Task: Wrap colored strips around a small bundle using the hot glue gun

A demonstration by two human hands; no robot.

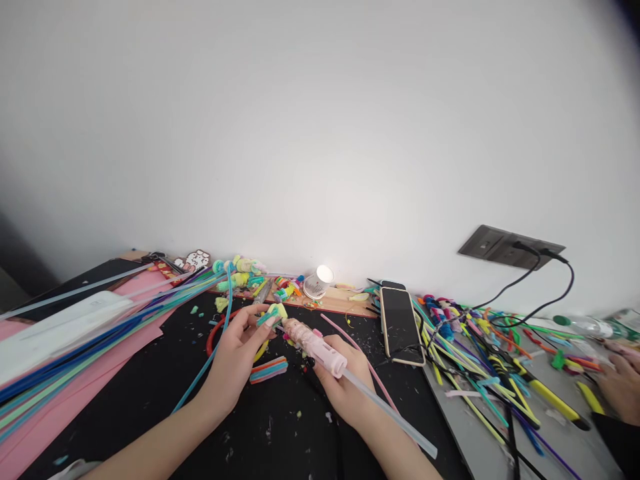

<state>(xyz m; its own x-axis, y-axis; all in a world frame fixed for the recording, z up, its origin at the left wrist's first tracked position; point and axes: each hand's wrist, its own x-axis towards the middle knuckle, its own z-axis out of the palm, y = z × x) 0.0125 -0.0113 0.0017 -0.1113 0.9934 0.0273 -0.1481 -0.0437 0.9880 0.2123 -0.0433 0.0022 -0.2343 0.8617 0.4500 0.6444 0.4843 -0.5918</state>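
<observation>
Between the fingers of my left hand [237, 350] is a small fuzzy yellow-and-teal pipe cleaner piece [273, 313]. My right hand [345, 380] is wrapped round a pink hot glue gun [320, 350], and a long clear glue stick [395, 413] juts from its back end. The nozzle end of the gun points at the fuzzy piece, very close to it; whether they touch I cannot tell. Just below, a short bundle of orange, blue and purple pipe cleaners [269, 371] lies on the black mat [280, 433]. A blue pipe cleaner [200, 373] passes beside my left wrist.
Long pipe cleaners [100, 340] and pink sheets [125, 353] lie at the left. A paper cup [319, 283] stands by the wall. To the right are a phone [401, 323], yellow-handled pliers [550, 400], plugged cables [560, 307] and another person's hand [620, 387].
</observation>
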